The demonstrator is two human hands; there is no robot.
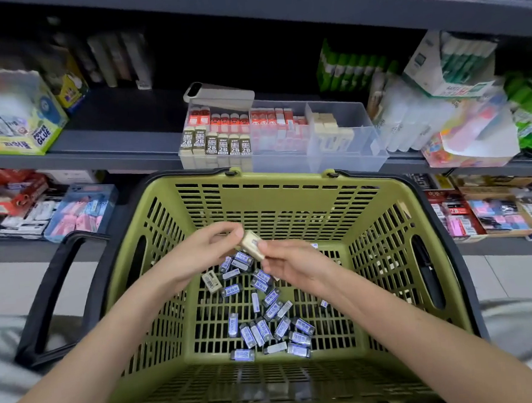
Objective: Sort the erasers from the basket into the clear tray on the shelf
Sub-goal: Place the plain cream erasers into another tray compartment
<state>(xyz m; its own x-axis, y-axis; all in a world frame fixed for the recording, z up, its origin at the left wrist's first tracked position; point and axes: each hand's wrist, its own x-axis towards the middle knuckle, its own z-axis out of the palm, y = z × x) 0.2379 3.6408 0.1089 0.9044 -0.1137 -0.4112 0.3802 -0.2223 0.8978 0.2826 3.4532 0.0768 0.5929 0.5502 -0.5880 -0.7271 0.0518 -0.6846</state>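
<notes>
A green plastic basket [277, 197] sits in front of me with several small blue-labelled erasers [268, 320] scattered on its floor, plus one beige eraser [212, 281]. Above the basket my left hand [199, 253] and my right hand [291, 261] meet, both pinching one beige eraser [252, 245] between their fingertips. On the shelf behind stands the clear tray [346, 156], split into compartments: beige 2B erasers and red ones at the left, red-and-white ones in the middle, plain beige ones at the right.
The basket's black handles [49, 298] lie folded out to both sides. A box of power glue [17, 124] stands at the shelf's left. Green glue sticks [353, 69] and a tipped white box [447, 66] crowd the right. Lower shelves hold more packaged stationery.
</notes>
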